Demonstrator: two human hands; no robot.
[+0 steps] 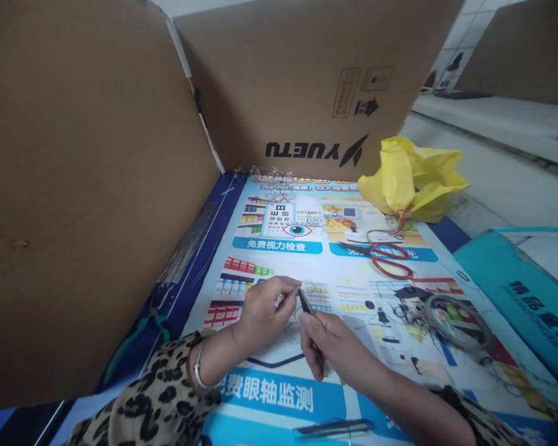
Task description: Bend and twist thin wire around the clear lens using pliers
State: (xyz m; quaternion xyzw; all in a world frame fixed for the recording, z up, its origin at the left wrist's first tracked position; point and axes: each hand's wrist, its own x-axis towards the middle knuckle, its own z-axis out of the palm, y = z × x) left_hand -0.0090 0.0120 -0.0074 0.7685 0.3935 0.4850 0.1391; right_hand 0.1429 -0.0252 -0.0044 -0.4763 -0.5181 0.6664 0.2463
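Note:
In the head view my right hand [330,341] is closed around a pair of pliers [305,301] with dark, narrow jaws. A bit of yellow handle shows below my fingers. Thumb and forefinger of my left hand [270,306] are pinched together right at the jaw tips. Whatever they hold is too small to make out. Thin, dark curved lines like fine wire show close to the fingertips, blurred against the printed sheet [283,396] under both hands.
Red-handled scissors [393,260] and a yellow plastic bag [411,179] lie beyond my right hand. A wire coil [460,322] and a teal box [521,297] are at right. Teal-handled pliers [139,334] and straight wires [190,241] lie left, beside cardboard walls [88,186]. Dark rods [335,427] lie in front.

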